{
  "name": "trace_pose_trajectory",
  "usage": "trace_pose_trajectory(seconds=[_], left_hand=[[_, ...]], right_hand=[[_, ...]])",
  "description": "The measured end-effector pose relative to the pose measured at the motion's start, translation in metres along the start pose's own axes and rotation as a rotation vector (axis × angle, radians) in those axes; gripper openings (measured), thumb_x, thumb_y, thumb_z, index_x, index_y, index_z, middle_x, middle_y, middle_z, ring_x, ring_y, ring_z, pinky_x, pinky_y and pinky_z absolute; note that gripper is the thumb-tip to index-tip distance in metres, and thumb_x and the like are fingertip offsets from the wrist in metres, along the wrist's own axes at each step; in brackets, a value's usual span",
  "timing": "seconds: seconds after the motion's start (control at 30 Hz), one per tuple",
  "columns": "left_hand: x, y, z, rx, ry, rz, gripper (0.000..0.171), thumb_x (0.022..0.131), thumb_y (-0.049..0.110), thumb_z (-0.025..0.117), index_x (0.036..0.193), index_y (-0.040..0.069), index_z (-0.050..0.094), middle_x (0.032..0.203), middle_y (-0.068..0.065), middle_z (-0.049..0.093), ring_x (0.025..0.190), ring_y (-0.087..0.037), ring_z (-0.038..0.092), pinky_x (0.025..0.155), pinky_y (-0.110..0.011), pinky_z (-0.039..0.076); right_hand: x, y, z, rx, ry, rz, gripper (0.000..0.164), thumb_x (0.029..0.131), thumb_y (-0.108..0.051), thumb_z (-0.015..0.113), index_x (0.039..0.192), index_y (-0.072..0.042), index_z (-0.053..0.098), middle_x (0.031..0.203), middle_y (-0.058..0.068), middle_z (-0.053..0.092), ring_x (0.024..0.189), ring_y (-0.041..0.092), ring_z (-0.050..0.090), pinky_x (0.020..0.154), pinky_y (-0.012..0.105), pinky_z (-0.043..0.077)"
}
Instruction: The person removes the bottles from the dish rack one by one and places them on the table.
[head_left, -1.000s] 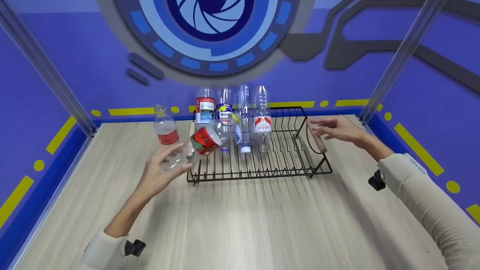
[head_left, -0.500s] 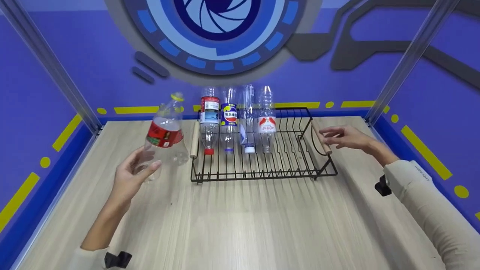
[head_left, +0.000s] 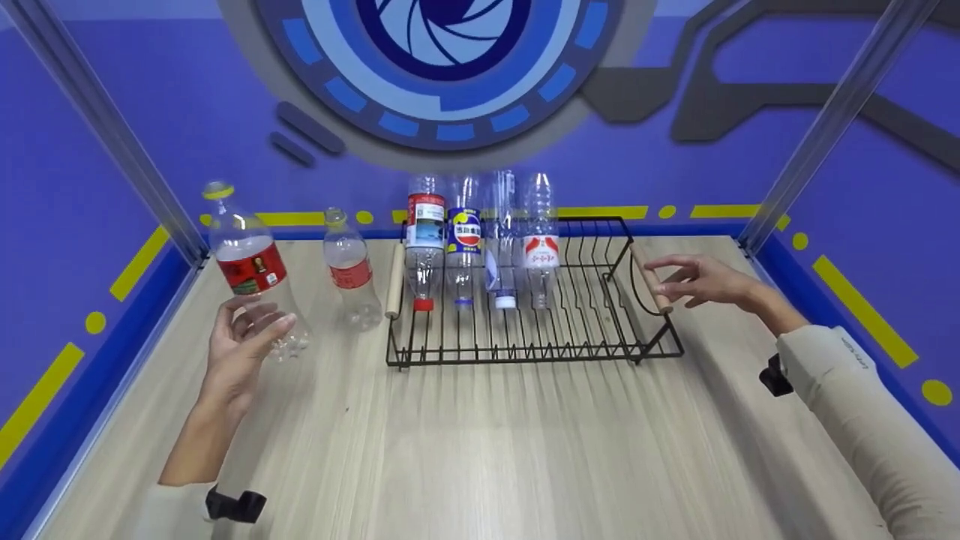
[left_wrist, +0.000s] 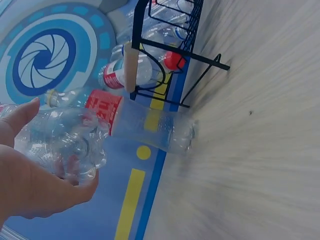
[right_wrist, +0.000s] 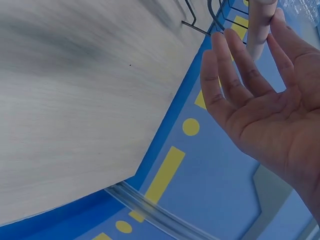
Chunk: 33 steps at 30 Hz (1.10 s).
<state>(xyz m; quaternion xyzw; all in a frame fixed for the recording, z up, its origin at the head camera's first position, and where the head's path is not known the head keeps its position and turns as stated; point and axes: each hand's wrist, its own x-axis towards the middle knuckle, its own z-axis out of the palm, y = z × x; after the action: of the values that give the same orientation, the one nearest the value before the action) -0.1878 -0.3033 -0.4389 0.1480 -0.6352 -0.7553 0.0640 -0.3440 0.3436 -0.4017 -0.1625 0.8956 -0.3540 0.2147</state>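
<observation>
My left hand [head_left: 238,349] grips the lower part of a large clear plastic bottle [head_left: 253,262] with a red label and yellow cap. The bottle is upright with a slight tilt, and in the left wrist view its ridged base [left_wrist: 82,145] appears clear of the table. A smaller clear bottle [head_left: 351,276] with a red label stands just right of it. My right hand [head_left: 701,281] is at the right wooden handle [head_left: 649,277] of a black wire rack [head_left: 525,357]. Its fingers [right_wrist: 248,65] are extended, with fingertips at or very near the handle.
Several clear bottles lie in a row in the rack's left half, necks toward me: one with a red cap [head_left: 425,240], one with a blue label [head_left: 465,232], one with a white cap [head_left: 504,255], one with a red-and-white label [head_left: 541,247]. A patterned wall [head_left: 480,176] closes the back.
My left hand has carried the large bottle leftward from over the rack, past the small standing bottle, turning it more upright. My right hand stays by the handle. The view has shifted slightly.
</observation>
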Motion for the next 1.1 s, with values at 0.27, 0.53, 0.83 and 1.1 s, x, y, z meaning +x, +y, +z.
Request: trace_pose_trajectory(seconds=[0.27,0.53,0.83,1.1], left_hand=[[0.033,-0.016,0.0,0.148,0.081,-0.006,0.065,0.091,0.028,0.079,0.142,0.028,0.04,0.127,0.01,0.051,0.125,-0.008,0.049,0.115,-0.029,0.038],[0.065,-0.033,0.015,0.191,0.077,-0.029,0.092,0.092,0.003,0.071,0.164,0.016,0.016,0.167,-0.009,0.03,0.153,-0.024,0.03,0.127,-0.042,0.024],[0.091,-0.051,0.023,0.335,0.069,-0.026,0.088,0.09,0.004,0.071,0.162,0.01,0.022,0.158,-0.018,0.039,0.145,-0.03,0.037,0.122,-0.044,0.034],[0.099,-0.056,0.028,0.414,0.06,0.069,0.081,0.09,0.004,0.074,0.158,0.007,0.03,0.157,-0.022,0.041,0.148,-0.036,0.036,0.122,-0.049,0.034]], right_hand=[[0.0,0.002,0.001,0.048,-0.006,0.015,0.063,0.1,-0.027,0.067,0.156,-0.011,0.042,0.128,0.025,0.068,0.096,0.01,0.071,0.081,0.035,0.061],[0.0,0.003,-0.002,0.07,-0.022,0.027,0.064,0.101,-0.028,0.066,0.157,-0.014,0.04,0.123,0.017,0.071,0.095,0.01,0.071,0.082,0.035,0.06],[0.001,0.003,0.0,0.109,-0.019,0.046,0.066,0.101,-0.03,0.066,0.158,-0.015,0.038,0.114,0.004,0.073,0.092,0.01,0.071,0.082,0.035,0.06],[-0.001,0.007,0.003,0.16,-0.027,0.05,0.066,0.102,-0.029,0.064,0.159,-0.016,0.036,0.104,-0.005,0.072,0.089,0.008,0.07,0.079,0.032,0.06]])
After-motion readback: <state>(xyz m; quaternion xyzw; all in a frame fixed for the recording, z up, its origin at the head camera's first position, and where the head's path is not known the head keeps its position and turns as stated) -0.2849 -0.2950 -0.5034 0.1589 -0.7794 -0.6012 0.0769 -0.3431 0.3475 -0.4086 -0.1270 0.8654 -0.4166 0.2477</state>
